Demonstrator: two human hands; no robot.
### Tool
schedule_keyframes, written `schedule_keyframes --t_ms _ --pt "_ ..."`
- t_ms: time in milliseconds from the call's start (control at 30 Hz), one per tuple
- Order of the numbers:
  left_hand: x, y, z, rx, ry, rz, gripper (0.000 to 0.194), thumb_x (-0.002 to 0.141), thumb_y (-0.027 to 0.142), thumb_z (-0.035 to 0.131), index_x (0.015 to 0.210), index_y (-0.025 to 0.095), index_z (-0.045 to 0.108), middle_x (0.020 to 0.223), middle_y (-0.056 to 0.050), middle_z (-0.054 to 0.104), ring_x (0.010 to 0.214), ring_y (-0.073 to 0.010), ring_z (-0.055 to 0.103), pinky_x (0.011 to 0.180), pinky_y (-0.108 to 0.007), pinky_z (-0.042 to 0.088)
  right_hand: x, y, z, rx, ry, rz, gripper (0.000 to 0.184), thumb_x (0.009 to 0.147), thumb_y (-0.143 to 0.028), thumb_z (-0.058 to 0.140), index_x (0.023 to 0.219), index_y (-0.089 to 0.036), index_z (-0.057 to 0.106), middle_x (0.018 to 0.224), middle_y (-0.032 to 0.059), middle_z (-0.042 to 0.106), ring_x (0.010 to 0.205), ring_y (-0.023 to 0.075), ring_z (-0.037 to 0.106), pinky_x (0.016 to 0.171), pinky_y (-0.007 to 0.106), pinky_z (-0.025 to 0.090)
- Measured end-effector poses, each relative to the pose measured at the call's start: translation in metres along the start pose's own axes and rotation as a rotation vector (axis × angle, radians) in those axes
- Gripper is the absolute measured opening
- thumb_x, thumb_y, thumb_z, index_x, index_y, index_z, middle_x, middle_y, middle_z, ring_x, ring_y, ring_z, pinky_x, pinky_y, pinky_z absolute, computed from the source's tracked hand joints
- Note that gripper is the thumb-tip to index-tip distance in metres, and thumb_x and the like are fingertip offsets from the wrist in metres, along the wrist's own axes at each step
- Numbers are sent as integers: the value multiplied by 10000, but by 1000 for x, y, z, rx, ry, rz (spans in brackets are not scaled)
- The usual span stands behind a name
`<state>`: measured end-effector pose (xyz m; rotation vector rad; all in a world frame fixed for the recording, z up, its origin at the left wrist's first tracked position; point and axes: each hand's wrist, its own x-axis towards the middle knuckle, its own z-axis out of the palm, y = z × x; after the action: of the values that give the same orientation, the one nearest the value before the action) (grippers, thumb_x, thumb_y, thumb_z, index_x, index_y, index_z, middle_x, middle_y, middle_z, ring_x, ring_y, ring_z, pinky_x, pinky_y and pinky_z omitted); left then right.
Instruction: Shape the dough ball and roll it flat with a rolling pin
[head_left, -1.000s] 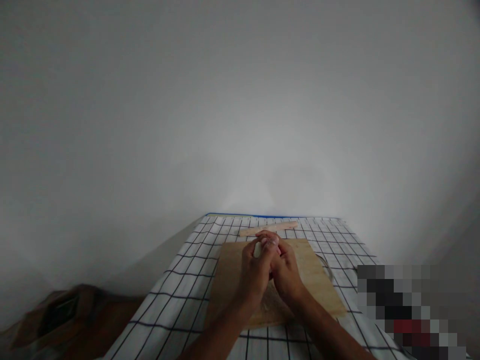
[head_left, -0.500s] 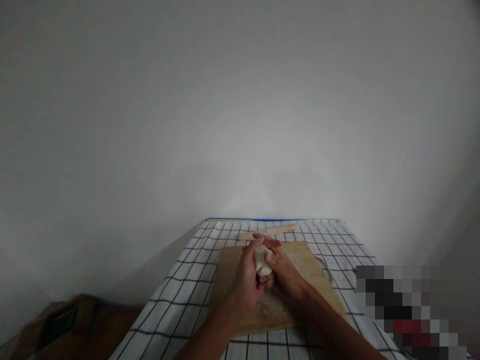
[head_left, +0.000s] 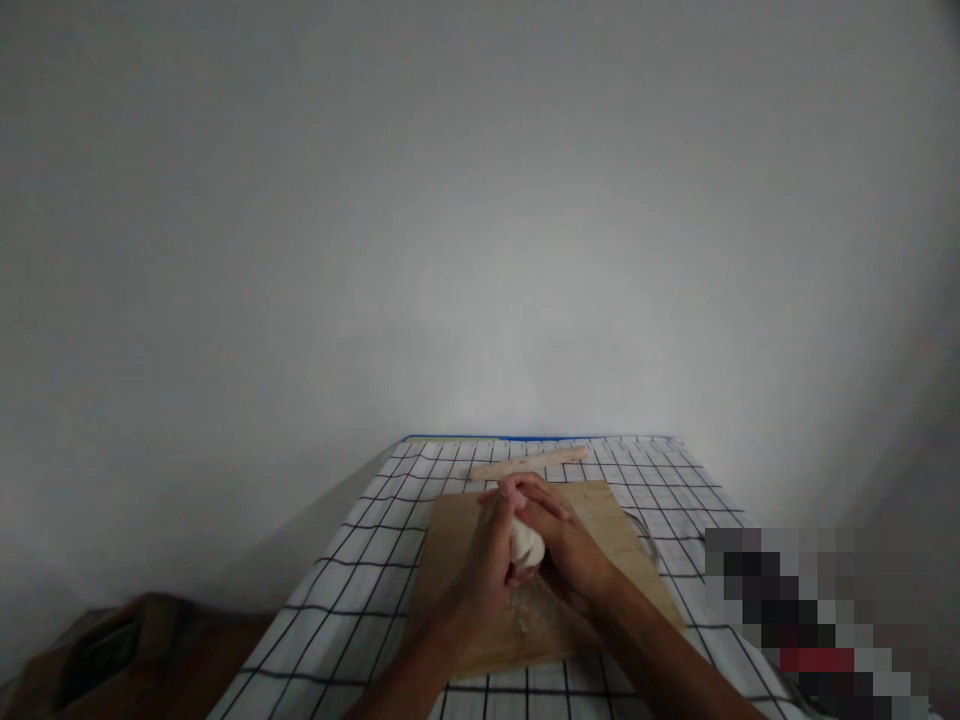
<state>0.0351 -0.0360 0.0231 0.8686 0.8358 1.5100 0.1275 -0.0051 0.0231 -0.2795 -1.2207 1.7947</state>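
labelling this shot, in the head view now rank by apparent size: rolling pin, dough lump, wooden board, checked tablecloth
1. Checked tablecloth
2. Wooden board
Unranked below these: rolling pin and dough lump. The pin looks longer, but the lump is nearer and partly hidden.

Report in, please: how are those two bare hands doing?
Left hand and right hand clasped around white, rounded, dough-like lump. Light-brown, rectangular wooden board beneath. Long, pale wooden stick beyond board, not in the way.
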Motion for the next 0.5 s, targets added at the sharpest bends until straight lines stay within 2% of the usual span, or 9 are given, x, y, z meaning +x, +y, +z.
schedule_keyframes --t_ms 100,167,233,300,367,433,500 --pt "-3 4 6 197 -10 163 408 768 583 778 719 181 730 497 -8 561 386 -111 426 374 -235 280 1 -2 3 15 10 -64 262 814 -406 808 984 -219 736 1041 68 778 973 240 719 920 386 543" --pt "-3 5 9 232 50 232 322 796 493 766 690 191 734 658 -66 678 500 -159 552 445 -270 404 2 -2 4 21 23 -79 268 788 -409 816 963 -217 752 1030 66 784 914 234 720 889 389 556" --pt "0 2 8 235 121 281 293 814 450 744 669 195 739 697 -83 695 612 -202 623 557 -297 495 5 0 4 6 27 -110 281 766 -424 825 951 -221 766 982 53 787 899 233 716 899 399 555" --pt "3 -3 5 199 150 250 254 800 429 753 685 203 733 685 -68 678 638 -210 623 573 -303 498 9 4 2 -9 43 -119 310 759 -442 825 978 -228 773 1004 51 786 966 243 707 953 418 536" --pt "6 -8 2 136 218 166 207 787 417 770 754 218 725 769 -57 706 691 -214 638 542 -289 475 12 9 -1 -33 85 -101 336 749 -457 832 982 -222 774 995 53 777 979 248 701 956 419 531" --pt "9 -9 0 87 256 80 262 828 488 726 819 227 709 834 -59 724 691 -213 641 487 -278 434 15 15 -4 -43 147 -75 353 751 -475 835 975 -210 768 947 47 760 922 232 692 888 384 545" --pt "12 -7 -1 37 227 6 387 884 601 621 840 223 694 780 -62 710 581 -186 594 416 -266 359 17 20 -9 -35 196 -60 395 773 -514 821 1002 -199 754 907 35 731 829 196 665 774 325 551"
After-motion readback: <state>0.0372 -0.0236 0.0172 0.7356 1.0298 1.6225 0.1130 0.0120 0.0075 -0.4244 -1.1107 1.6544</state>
